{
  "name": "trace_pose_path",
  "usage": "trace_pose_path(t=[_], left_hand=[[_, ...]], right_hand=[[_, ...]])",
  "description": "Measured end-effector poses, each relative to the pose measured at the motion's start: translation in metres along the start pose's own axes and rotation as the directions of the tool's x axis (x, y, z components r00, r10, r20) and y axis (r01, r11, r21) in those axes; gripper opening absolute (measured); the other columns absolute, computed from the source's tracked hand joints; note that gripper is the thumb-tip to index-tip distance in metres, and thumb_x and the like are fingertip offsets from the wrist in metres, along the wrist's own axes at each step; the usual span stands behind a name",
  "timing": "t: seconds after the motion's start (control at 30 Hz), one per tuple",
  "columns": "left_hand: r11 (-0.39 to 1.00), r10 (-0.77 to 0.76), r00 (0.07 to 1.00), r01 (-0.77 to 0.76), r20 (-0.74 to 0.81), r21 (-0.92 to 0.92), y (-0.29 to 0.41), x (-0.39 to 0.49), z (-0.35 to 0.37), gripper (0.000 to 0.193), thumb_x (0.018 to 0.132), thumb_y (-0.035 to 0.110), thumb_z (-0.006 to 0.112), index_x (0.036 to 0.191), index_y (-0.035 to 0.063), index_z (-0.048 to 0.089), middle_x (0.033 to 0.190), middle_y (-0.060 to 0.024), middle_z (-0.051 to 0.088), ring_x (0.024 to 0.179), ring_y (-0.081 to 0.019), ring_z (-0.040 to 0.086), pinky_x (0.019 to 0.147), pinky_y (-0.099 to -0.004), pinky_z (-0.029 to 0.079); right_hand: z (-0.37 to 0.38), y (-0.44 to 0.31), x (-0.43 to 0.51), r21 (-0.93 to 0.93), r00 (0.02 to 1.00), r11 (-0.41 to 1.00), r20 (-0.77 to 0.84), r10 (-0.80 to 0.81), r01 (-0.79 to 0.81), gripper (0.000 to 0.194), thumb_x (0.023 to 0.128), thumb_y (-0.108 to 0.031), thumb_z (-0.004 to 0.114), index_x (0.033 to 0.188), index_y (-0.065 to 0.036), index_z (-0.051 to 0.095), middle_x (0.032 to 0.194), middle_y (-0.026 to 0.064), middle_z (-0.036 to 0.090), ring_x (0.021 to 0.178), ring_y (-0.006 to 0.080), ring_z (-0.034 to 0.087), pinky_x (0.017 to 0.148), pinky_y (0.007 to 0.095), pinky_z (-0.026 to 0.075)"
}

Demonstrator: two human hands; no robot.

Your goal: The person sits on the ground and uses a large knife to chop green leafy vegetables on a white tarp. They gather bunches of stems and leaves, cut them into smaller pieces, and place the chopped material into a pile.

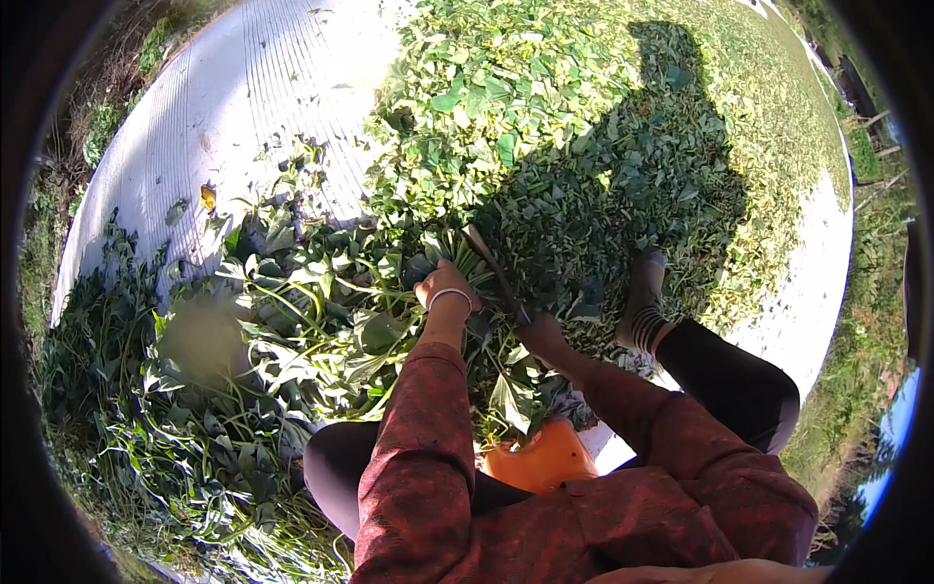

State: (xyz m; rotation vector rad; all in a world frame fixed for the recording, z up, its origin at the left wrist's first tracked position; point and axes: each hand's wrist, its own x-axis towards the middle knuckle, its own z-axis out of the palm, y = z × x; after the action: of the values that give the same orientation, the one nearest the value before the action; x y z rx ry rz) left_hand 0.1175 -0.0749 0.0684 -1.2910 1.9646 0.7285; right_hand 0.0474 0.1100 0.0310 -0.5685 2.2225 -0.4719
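My left hand [445, 286], with a light bracelet at the wrist, is closed around a bunch of leafy green stems [461, 252]. In my right hand [540, 337] is the handle of a long-bladed knife [493, 267]. The blade lies along the right side of the bunch, by the stem ends; whether it touches them I cannot tell. Uncut leafy vines [328, 292], like sweet potato vines, lie under and left of my left hand. Chopped leaves and stems [569, 241] cover the ground beyond the blade.
A white ribbed sheet [211, 117] lies under the greens. More long vines [182, 438] are heaped at the left. An orange plastic object [543, 460] sits between my legs. My socked foot [646, 288] rests on the chopped leaves at the right. Brush [872, 277] borders the sheet.
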Motion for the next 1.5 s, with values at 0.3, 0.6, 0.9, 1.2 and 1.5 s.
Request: trace_pose_path(t=[0.3,0.6,0.9,1.2,1.5], left_hand=[[1.0,-0.015,0.999,0.015,0.039,0.023,0.002,0.002,0.0,0.09,0.061,0.036,0.079,0.132,0.0037,0.033,0.115,-0.0081,0.062,0.107,-0.0214,0.06,0.094,-0.0351,0.039],[0.999,0.021,1.0,-0.02,-0.02,0.025,0.001,0.002,0.006,0.085,0.06,0.033,0.08,0.128,0.0034,0.038,0.113,-0.0105,0.063,0.108,-0.0229,0.06,0.095,-0.0363,0.039],[1.0,0.007,0.999,-0.007,-0.036,-0.005,0.0,0.004,0.005,0.079,0.058,0.031,0.082,0.123,0.0069,0.043,0.108,-0.01,0.065,0.104,-0.0233,0.062,0.092,-0.034,0.04],[0.998,0.069,0.997,-0.07,-0.04,-0.006,-0.004,0.006,0.007,0.078,0.057,0.037,0.081,0.119,0.0063,0.044,0.108,-0.0101,0.065,0.104,-0.0244,0.062,0.092,-0.0363,0.041],[0.998,0.052,0.974,-0.045,-0.221,0.034,-0.006,-0.022,0.018,0.104,0.056,0.044,0.081,0.138,0.0082,0.028,0.13,-0.0116,0.045,0.125,-0.0268,0.041,0.106,-0.0429,0.026]], right_hand=[[-0.17,-0.175,-0.009,0.853,0.707,0.102,-0.35,-0.615,0.512,0.01,0.082,0.0,0.064,0.079,-0.007,0.057,0.06,-0.0042,0.049,0.048,0.0048,0.047,0.04,0.0236,0.035],[-0.029,-0.014,0.017,0.042,0.996,0.998,0.079,-0.044,0.04,0.035,0.069,-0.028,0.066,0.094,-0.003,0.064,0.081,0.021,0.065,0.08,0.038,0.063,0.068,0.0415,0.048],[-0.133,-0.181,0.0,0.862,0.708,0.12,-0.317,-0.631,0.493,0.014,0.087,-0.003,0.058,0.076,-0.006,0.05,0.057,-0.002,0.044,0.044,0.0071,0.04,0.04,0.0241,0.03],[-0.035,-0.021,0.044,-0.202,0.969,0.953,0.143,-0.201,0.228,0.036,0.071,-0.033,0.068,0.08,0.001,0.064,0.065,0.0178,0.062,0.065,0.0306,0.064,0.061,0.0412,0.048],[-0.03,-0.023,-0.016,-0.016,0.989,0.998,0.134,-0.062,0.065,0.023,0.072,-0.02,0.062,0.085,-0.001,0.062,0.064,0.0148,0.06,0.057,0.025,0.061,0.053,0.0393,0.046]])
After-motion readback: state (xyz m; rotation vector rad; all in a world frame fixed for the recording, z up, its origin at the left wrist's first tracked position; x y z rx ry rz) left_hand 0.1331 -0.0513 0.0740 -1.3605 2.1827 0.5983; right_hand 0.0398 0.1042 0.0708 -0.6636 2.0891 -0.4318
